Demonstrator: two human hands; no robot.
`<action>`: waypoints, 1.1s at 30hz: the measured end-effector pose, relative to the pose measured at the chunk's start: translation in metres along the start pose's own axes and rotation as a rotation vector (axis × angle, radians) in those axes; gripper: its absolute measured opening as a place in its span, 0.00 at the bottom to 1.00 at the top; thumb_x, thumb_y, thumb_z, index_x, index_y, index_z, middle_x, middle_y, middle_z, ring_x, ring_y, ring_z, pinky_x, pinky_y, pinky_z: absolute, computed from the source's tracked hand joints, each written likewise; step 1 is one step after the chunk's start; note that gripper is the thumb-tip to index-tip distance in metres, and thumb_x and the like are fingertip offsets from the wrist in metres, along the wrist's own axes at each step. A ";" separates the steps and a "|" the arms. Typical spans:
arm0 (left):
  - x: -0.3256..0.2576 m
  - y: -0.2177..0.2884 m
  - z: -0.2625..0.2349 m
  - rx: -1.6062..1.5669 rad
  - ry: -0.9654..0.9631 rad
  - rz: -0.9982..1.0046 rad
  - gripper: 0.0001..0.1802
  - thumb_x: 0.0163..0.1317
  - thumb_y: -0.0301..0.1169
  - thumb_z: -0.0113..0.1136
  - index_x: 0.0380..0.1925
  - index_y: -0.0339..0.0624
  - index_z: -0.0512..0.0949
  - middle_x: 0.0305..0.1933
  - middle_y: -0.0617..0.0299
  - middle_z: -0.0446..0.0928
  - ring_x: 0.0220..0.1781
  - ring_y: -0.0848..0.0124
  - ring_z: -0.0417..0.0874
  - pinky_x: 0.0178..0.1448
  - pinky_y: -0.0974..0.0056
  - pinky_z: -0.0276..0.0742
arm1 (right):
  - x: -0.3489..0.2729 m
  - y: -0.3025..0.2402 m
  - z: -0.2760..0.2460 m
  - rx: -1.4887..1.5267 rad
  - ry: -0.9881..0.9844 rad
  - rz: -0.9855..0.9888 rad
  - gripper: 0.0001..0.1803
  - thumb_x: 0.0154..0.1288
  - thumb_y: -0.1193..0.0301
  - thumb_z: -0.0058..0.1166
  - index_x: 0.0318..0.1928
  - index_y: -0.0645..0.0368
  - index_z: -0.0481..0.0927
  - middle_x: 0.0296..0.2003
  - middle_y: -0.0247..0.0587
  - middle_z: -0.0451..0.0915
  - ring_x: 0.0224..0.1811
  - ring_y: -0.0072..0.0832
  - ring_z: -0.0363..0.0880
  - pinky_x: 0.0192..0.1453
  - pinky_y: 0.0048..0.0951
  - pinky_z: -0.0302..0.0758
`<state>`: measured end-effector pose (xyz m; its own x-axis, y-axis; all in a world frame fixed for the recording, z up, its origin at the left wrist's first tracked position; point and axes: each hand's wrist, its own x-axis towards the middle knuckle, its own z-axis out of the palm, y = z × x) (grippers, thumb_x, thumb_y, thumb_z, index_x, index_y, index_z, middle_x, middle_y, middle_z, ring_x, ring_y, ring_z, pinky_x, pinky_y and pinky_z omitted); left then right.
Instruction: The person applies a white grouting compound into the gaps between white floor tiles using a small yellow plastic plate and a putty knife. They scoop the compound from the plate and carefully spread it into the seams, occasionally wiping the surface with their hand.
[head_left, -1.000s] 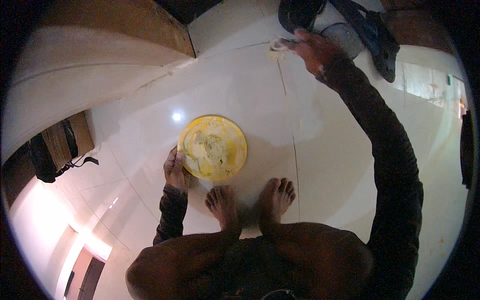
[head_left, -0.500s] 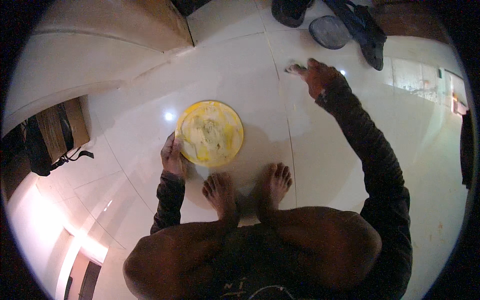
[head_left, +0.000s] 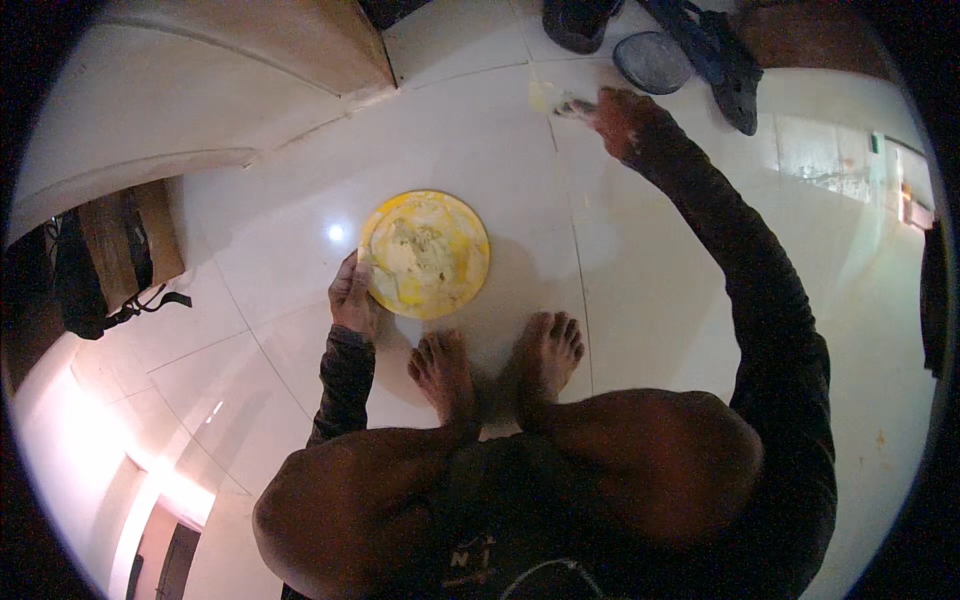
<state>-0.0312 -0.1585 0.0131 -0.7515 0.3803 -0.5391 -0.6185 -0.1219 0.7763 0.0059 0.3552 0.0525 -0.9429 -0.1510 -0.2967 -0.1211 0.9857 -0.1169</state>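
My left hand (head_left: 350,295) grips the left edge of a round yellow lid (head_left: 478,255), fingers closed on its rim. Pale paste (head_left: 425,250) is smeared over the lid, thickest in the middle. Far forward on the right, my right hand (head_left: 622,120) is closed on a small tool smeared with paste (head_left: 575,107), its exact kind blurred. The tool is over a joint between floor tiles (head_left: 578,255). Just left of its tip shows a pale yellow patch (head_left: 542,97); I cannot tell whether it is blade or paste.
Dark shoes (head_left: 735,95) and a round grey-topped object (head_left: 652,63) lie at the far right. A curved pale furniture panel (head_left: 200,90) stands at the far left. Below it are a cardboard box (head_left: 155,235) and a dark strap (head_left: 150,303). My bare feet (head_left: 550,350) are on the tiles.
My right hand has moved forward and slightly left along the tile joint with the tool. The lid in my left hand has shifted slightly forward and right.
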 end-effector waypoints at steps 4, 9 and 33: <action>0.006 -0.009 0.007 -0.056 -0.020 -0.013 0.27 0.69 0.34 0.58 0.63 0.28 0.68 0.61 0.54 0.75 0.61 0.67 0.76 0.67 0.62 0.71 | 0.035 0.000 -0.017 0.504 0.168 -0.022 0.13 0.64 0.67 0.54 0.48 0.56 0.75 0.30 0.46 0.75 0.35 0.46 0.79 0.42 0.46 0.78; 0.001 -0.007 -0.008 0.046 0.007 0.031 0.27 0.70 0.37 0.57 0.62 0.28 0.70 0.60 0.53 0.76 0.60 0.67 0.76 0.66 0.62 0.71 | 0.023 -0.041 -0.013 0.150 0.151 0.122 0.10 0.59 0.68 0.59 0.38 0.59 0.76 0.31 0.51 0.76 0.37 0.51 0.78 0.44 0.47 0.77; 0.000 0.005 -0.006 0.084 -0.022 0.012 0.26 0.71 0.36 0.56 0.62 0.29 0.69 0.59 0.54 0.76 0.60 0.67 0.77 0.64 0.60 0.75 | -0.050 -0.051 -0.016 0.080 0.061 0.022 0.09 0.65 0.72 0.52 0.45 0.57 0.77 0.31 0.49 0.77 0.35 0.46 0.81 0.43 0.44 0.79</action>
<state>-0.0358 -0.1648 0.0144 -0.7527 0.3998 -0.5230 -0.5876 -0.0499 0.8076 0.0543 0.3137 0.0881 -0.9626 -0.1221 -0.2418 -0.0773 0.9793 -0.1869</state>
